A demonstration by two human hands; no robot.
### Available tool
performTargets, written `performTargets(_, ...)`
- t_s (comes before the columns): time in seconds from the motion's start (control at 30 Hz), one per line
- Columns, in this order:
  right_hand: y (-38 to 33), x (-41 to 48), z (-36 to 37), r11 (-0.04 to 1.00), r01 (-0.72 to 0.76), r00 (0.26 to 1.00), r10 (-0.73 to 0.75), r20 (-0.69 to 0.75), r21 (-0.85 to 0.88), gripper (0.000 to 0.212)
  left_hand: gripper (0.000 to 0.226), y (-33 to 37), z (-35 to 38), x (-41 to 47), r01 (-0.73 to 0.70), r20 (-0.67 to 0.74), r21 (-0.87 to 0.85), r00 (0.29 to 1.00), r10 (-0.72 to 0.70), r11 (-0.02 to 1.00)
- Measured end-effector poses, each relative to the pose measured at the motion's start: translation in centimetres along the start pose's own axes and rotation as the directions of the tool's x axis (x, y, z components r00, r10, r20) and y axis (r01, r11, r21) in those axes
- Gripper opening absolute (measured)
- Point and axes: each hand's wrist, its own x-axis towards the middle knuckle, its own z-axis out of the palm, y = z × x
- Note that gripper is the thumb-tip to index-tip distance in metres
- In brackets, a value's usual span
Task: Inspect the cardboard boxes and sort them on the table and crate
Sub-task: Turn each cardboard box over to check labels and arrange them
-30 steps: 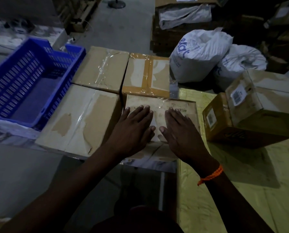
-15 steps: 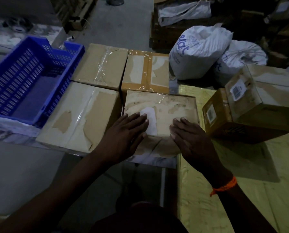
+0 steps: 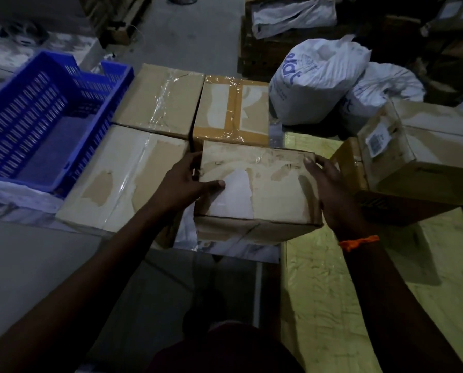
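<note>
A worn cardboard box (image 3: 268, 189) with a torn white patch on top sits in the middle, near the table's front edge. My left hand (image 3: 184, 181) grips its left side, thumb laid across the top. My right hand (image 3: 329, 189) holds its right side, thumb on the top edge. Three more taped boxes lie around it: a large pale one (image 3: 122, 179) to the left, one (image 3: 160, 100) behind that, and a brown-taped one (image 3: 233, 111) directly behind. The blue plastic crate (image 3: 7, 98) stands at the far left, with nothing inside it.
A labelled box (image 3: 424, 146) rests on another brown box (image 3: 348, 168) at the right, on a yellow-green surface (image 3: 332, 305). Two white sacks (image 3: 316, 79) lie behind. More cartons and pallets fill the dark background. Grey floor shows below the table edge.
Both hands slid off the top of the middle box outward to its left and right sides and now grip it. The box's front face shows more than before.
</note>
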Motion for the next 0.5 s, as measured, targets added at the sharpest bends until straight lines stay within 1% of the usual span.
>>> performTargets(0.07, 0.5, -1.3, -1.0, 0.997, -0.013, 0.998, 0.017, -0.054, 0.073, 0.034, 0.056, 0.1, 0.5, -1.1, -0.01, -0.015, -0.099, 1.0, 0.008, 0.995)
performTargets(0.13, 1.1, -2.7, -2.1, 0.992, 0.022, 0.994, -0.008, -0.107, 0.128, 0.033, 0.042, 0.0, 1.1, -2.4, 0.002, -0.045, -0.198, 0.999, -0.011, 0.98)
performTargets(0.2, 1.6, -4.3, -2.9, 0.984, 0.019, 0.989, 0.007, -0.146, 0.179, 0.031, 0.042, 0.1, 1.7, -3.5, 0.036, -0.064, -0.299, 0.996, -0.058, 0.954)
performTargets(0.27, 2.1, -5.9, -3.2, 0.951, -0.011, 0.983, 0.068, -0.173, 0.31, 0.019, 0.045, -0.1, 2.8, -4.3, 0.095, -0.071, -0.395, 0.989, -0.133, 0.914)
performTargets(0.3, 2.5, -6.7, -3.3, 0.933, -0.019, 0.98, 0.089, -0.178, 0.359, 0.013, 0.042, -0.1, 3.3, -4.6, 0.119, -0.083, -0.448, 0.981, -0.174, 0.886)
performTargets(0.33, 3.1, -7.1, -3.5, 0.932, -0.026, 0.979, 0.097, -0.181, 0.362, 0.012, 0.035, -0.2, 3.7, -5.0, 0.137, -0.091, -0.49, 0.974, -0.207, 0.861)
performTargets(0.37, 3.6, -7.8, -3.6, 0.936, -0.029, 0.98, 0.096, -0.175, 0.352, 0.013, 0.026, -0.4, 4.1, -5.2, 0.152, -0.097, -0.499, 0.969, -0.229, 0.853)
performTargets(0.43, 5.1, -8.8, -4.1, 0.94, -0.021, 0.984, 0.081, -0.162, 0.342, 0.024, 0.017, -1.2, 4.5, -5.7, 0.179, -0.095, -0.467, 0.964, -0.25, 0.866)
performTargets(0.5, 6.7, -9.9, -4.6, 0.952, -0.037, 0.988, 0.081, -0.134, 0.303, 0.032, 0.025, -2.5, 4.4, -6.4, 0.19, -0.089, -0.422, 0.964, -0.249, 0.886)
